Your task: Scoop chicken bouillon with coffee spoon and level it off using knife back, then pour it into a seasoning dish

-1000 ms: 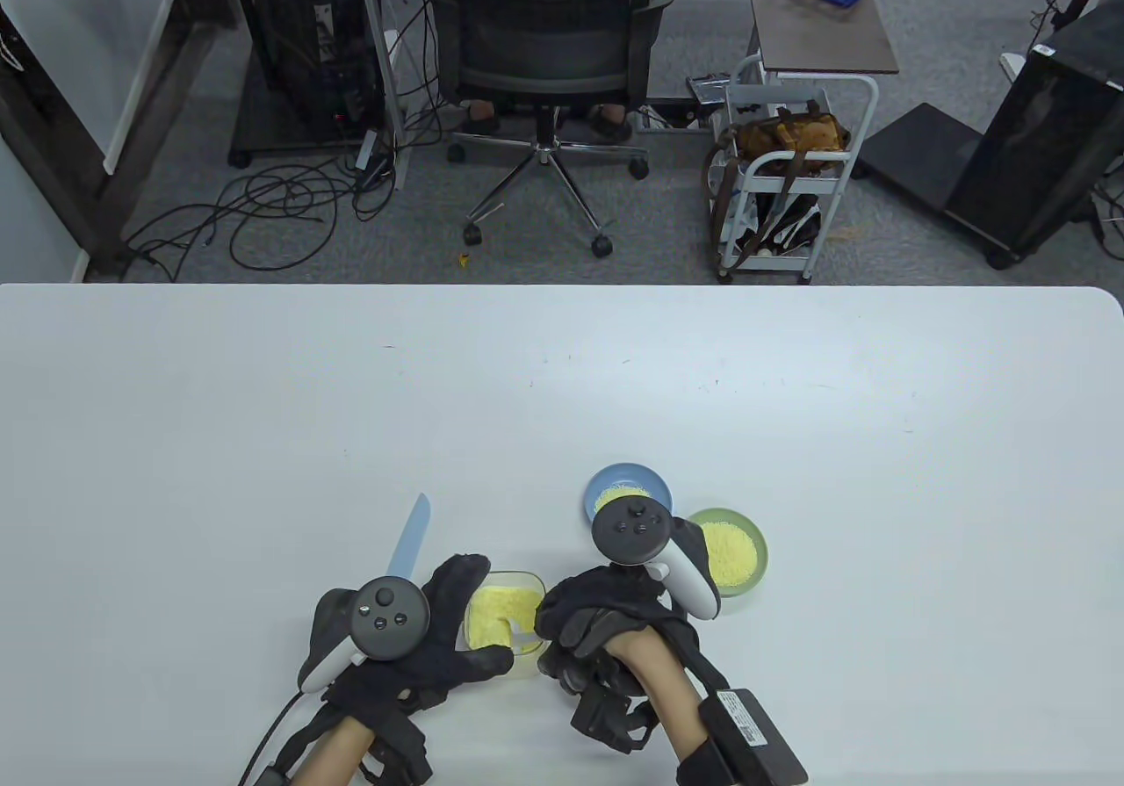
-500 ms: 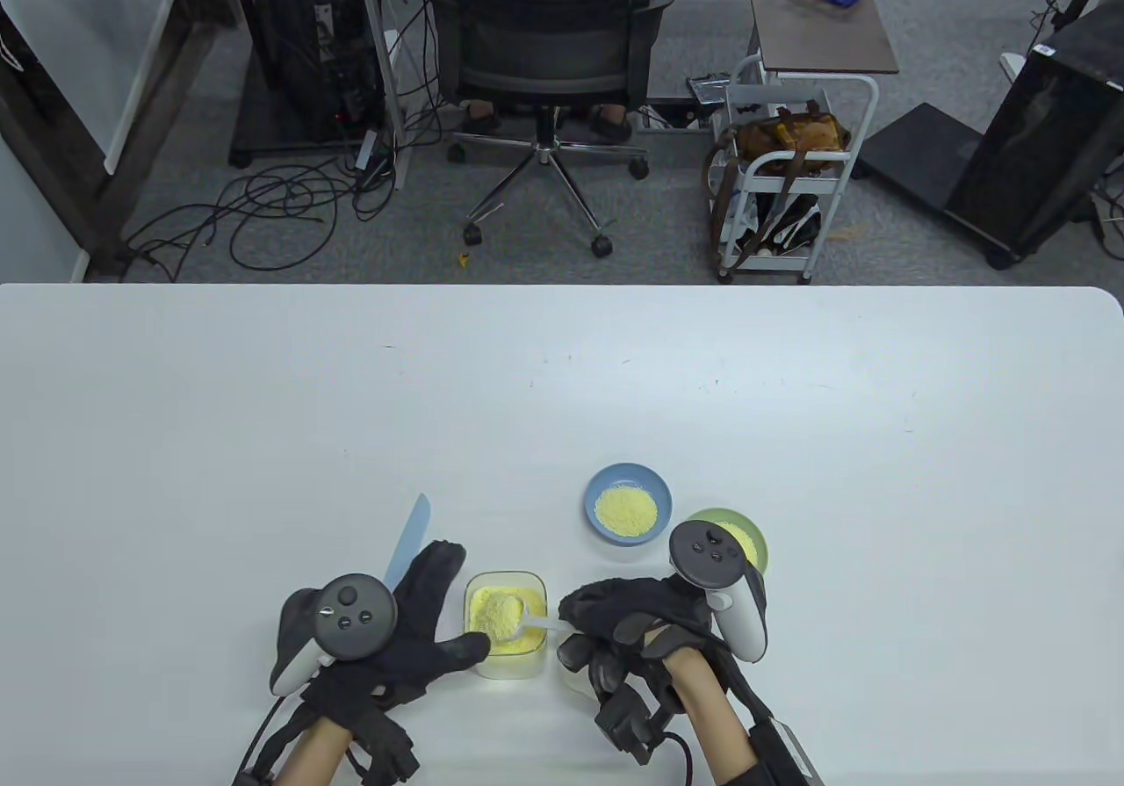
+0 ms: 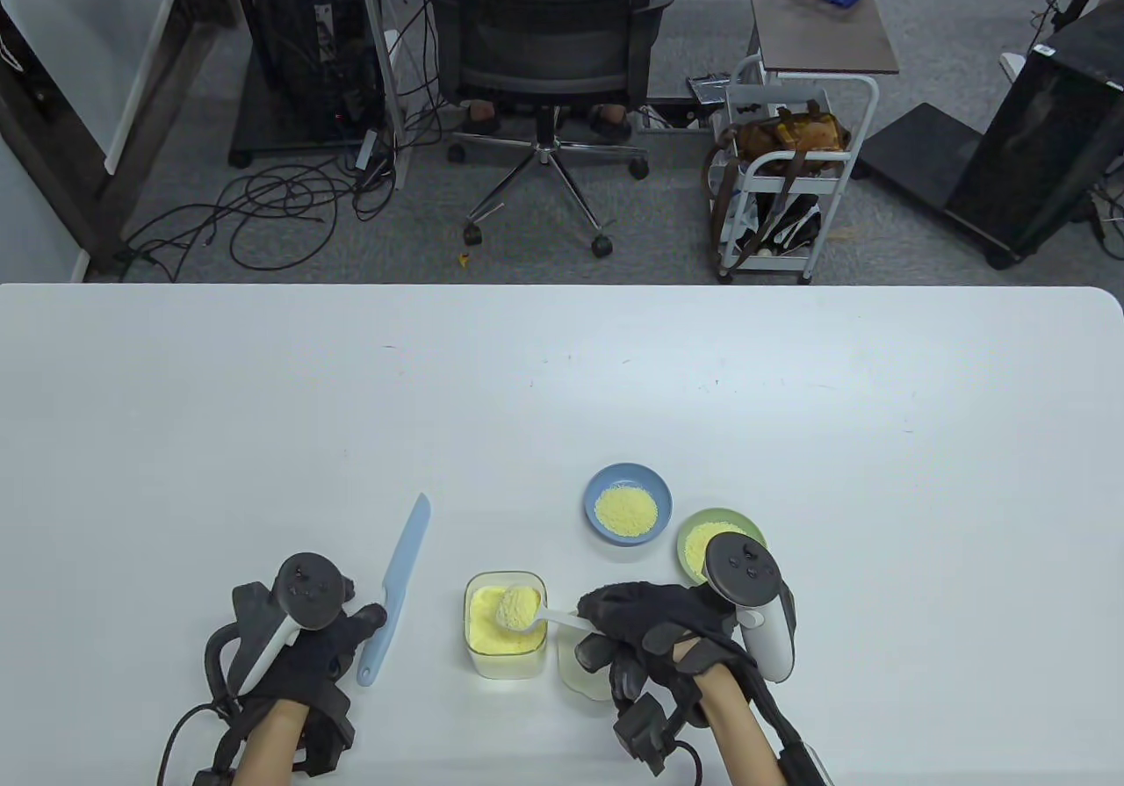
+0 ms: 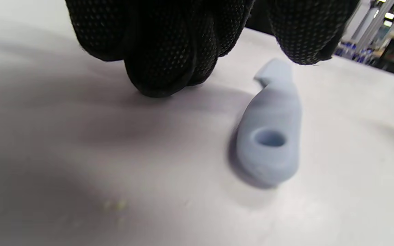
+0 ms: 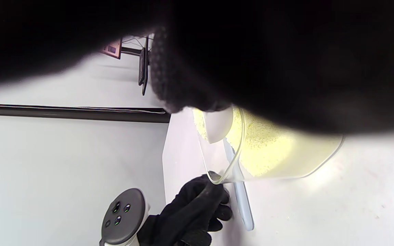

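Note:
My right hand [image 3: 606, 619] pinches the handle of a white coffee spoon [image 3: 520, 608]. Its bowl is heaped with yellow chicken bouillon and hovers just above the clear bouillon container [image 3: 505, 641]. The right wrist view shows the spoon [image 5: 217, 126] and the container [image 5: 279, 150] close under the glove. A light blue knife [image 3: 399, 580] lies flat to the left of the container. My left hand [image 3: 364, 623] sits beside the knife's handle end with loosely curled fingers [image 4: 162, 68] and does not hold it; the handle [image 4: 272, 143] lies free on the table. Behind the container stand a blue seasoning dish [image 3: 628, 505] and a green one [image 3: 694, 533], both with bouillon.
A translucent lid [image 3: 581, 676] lies on the table under my right hand. The green dish is partly hidden by the right tracker [image 3: 746, 575]. A few bouillon grains [image 4: 115, 205] lie near the left hand. The white table [image 3: 562, 382] stretches away behind the dishes.
My left hand let go of the container and drew back left to the knife handle. The right hand shifted right and lifted the heaped spoon out of the bouillon.

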Demonstrator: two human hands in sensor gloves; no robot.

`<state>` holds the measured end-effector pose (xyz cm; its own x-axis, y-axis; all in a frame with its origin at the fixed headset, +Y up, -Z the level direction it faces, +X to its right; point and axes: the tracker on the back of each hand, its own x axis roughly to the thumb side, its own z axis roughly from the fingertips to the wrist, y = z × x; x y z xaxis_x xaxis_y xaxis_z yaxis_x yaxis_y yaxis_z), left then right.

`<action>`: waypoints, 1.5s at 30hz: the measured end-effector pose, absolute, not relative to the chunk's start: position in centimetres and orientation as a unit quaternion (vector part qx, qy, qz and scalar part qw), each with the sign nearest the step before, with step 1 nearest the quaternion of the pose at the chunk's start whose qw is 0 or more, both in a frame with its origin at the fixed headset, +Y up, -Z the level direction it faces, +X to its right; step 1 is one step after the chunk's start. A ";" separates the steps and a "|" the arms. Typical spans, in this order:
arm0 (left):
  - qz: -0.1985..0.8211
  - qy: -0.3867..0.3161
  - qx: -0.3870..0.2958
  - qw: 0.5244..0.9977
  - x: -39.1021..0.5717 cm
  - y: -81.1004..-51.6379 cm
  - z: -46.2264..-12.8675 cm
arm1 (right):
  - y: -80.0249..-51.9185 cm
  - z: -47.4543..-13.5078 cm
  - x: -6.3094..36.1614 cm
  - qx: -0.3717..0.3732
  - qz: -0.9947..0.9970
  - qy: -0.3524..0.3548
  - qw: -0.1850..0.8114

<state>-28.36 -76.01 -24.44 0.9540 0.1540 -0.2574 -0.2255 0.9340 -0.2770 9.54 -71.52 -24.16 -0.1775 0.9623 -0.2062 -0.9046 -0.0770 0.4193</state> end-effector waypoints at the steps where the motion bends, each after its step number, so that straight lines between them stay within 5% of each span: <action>1: 0.086 0.113 -0.152 0.978 -28.2 -76.0 -24.5 | -71.5 -24.2 9.5 0.063 0.731 0.233 0.638; 15: 0.050 0.073 -0.187 0.978 -26.2 -76.9 -24.6 | -71.6 -24.4 9.0 0.067 0.739 0.236 0.628; 28: 0.135 0.025 -0.204 0.969 -25.6 -76.8 -24.5 | -71.5 -24.2 8.9 0.058 0.739 0.232 0.630; 35: 0.290 -0.098 -0.129 0.943 -24.3 -71.7 -22.2 | -71.5 -24.2 9.0 0.058 0.738 0.231 0.631; 40: 0.354 -0.200 -0.210 0.889 -22.1 -71.6 -21.5 | -71.6 -24.2 8.6 0.062 0.737 0.233 0.632; 45: 0.316 -0.204 -0.231 0.897 -21.2 -72.4 -21.4 | -71.8 -23.9 8.2 0.072 0.736 0.239 0.629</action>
